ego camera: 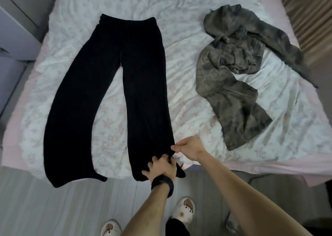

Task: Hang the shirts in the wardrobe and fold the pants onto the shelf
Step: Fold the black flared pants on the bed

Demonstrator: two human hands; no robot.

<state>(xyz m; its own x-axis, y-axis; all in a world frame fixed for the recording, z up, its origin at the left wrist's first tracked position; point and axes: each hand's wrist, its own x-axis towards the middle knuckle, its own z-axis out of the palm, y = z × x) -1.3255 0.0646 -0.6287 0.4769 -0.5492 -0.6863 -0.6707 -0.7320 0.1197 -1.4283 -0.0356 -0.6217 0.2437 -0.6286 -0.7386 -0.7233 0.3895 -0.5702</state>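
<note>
A wide bed (186,16) fills most of the view, spread with a crumpled white sheet (179,95) in a faint floral print, and a pale pink layer (12,128) shows beneath it along the left side and the near edge. The floor (53,208) in front is light grey planks, with a thin cable (229,216) lying on it at the right. Grey cabinets (16,29) stand just beside the bed on the left, a beige striped curtain (309,11) hangs at the far right, and the light is dim and cool.
</note>
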